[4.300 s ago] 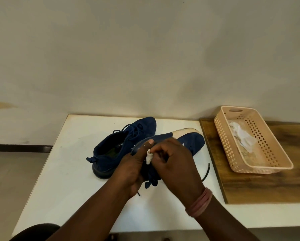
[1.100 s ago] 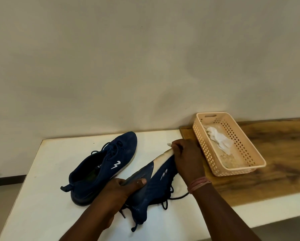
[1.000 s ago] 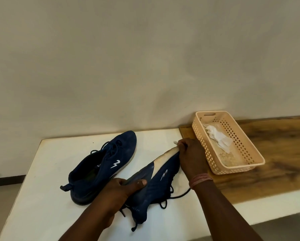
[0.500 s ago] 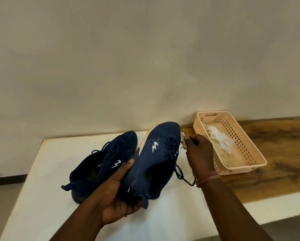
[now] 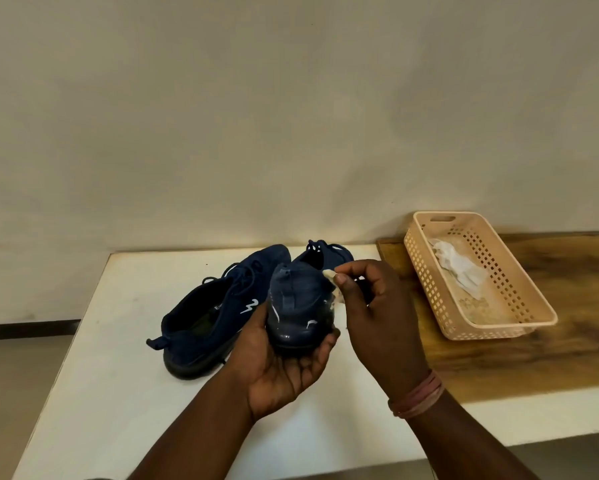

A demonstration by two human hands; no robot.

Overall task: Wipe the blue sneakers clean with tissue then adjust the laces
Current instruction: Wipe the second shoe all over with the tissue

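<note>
Heel of one blue sneaker (image 5: 300, 303) faces the camera at frame centre, cupped from below in the left hand (image 5: 284, 368), palm up, fingers curled round the sole, so the hold is a cradle more than a clamp. Right hand (image 5: 377, 313) just right of it, thumb and fingers pinched together on a small wad of tissue (image 5: 330, 274) that touches the upper right edge of the heel collar; pink band (image 5: 416, 399) on that wrist. Risk: wad is tiny and mostly hidden in the pinch, could shred or slip out under rubbing pressure; shoe sits loosely on the palm, so a hard sideways wipe may roll it off onto the white table (image 5: 111, 393). A dark lace shows behind the right hand and could snag the fingers. Second sneaker (image 5: 218, 313) lies on its sole left of centre, just behind the held one, laces loose, and could get knocked. Further right, peach perforated basket (image 5: 520, 282) on the wooden board (image 5: 575, 355) holds crumpled tissue (image 5: 459, 268), within reach for a swap. Plain wall behind.
</note>
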